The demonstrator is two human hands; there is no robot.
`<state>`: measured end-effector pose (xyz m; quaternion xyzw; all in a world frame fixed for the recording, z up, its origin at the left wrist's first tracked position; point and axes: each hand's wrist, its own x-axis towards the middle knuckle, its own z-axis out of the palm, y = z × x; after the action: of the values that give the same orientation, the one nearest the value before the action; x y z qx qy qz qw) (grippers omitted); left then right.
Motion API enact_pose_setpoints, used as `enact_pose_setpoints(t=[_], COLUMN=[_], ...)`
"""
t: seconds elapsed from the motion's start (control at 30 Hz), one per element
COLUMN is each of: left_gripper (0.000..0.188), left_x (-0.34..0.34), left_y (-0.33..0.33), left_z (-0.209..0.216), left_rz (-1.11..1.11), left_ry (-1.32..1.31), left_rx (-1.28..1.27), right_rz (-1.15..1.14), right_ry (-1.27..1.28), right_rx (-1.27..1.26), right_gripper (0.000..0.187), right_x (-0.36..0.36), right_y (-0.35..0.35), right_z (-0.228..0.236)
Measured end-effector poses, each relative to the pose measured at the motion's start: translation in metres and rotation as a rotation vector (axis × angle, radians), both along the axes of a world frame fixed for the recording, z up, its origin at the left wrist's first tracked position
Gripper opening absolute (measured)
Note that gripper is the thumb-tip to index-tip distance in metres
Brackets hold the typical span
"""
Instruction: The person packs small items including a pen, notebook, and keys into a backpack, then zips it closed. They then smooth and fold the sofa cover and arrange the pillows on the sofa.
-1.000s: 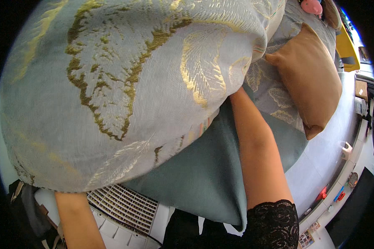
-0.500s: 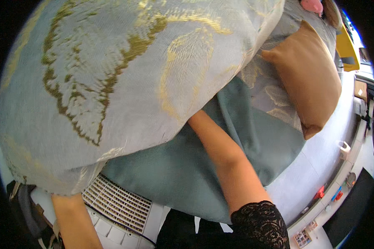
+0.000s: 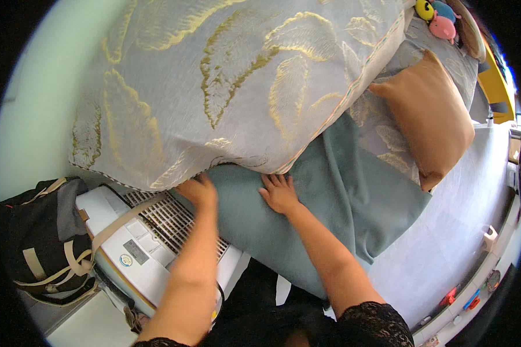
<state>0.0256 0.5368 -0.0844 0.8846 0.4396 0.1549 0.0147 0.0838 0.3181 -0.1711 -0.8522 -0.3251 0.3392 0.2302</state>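
Note:
A grey sofa cover or quilt [image 3: 173, 98] with gold and cream leaf patterns spreads across the upper half of the view. Beneath its near hem lies a smooth grey-green cloth [image 3: 243, 214]. My right hand [image 3: 279, 194] rests on this cloth, fingers spread, their tips close to the hem. To its left, my left hand [image 3: 198, 191] is at the hem beside the green cloth's left edge; motion blurs it, and its grip does not show clearly.
Below the left hem stands a white appliance with a slatted grille [image 3: 163, 217]. A black bag [image 3: 46, 237] is at far left. Rightward lie a tan cushion [image 3: 431, 118] and plush toys [image 3: 443, 27]; pale floor [image 3: 446, 191] extends beyond.
The patterned cover, raised high toward me before, has dropped down and away. Both hands, hidden under it earlier, now show at its hem; my left hand has moved right.

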Motion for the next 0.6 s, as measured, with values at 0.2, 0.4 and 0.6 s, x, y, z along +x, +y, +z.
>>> enact_pose_setpoints(t=[0.2, 0.4, 0.6], left_gripper=[0.024, 0.035, 0.077], left_x=[0.023, 0.089, 0.17], left_y=[-0.11, -0.14, -0.201], left_z=[-0.041, -0.043, -0.089], left_rz=[-0.752, -1.091, -1.24], left_ry=[-0.031, 0.324, 0.436], left_rx=[-0.535, -0.807, -0.592], right_rz=[0.062, -0.764, -0.659], right_ry=[0.209, -0.482, -0.909], right_rx=[0.096, 0.428, -0.383], right_gripper=[0.043, 0.019, 0.046], right_x=[0.068, 0.095, 0.126], right_y=[0.042, -0.146, -0.332], right_z=[-0.016, 0.031, -0.01])
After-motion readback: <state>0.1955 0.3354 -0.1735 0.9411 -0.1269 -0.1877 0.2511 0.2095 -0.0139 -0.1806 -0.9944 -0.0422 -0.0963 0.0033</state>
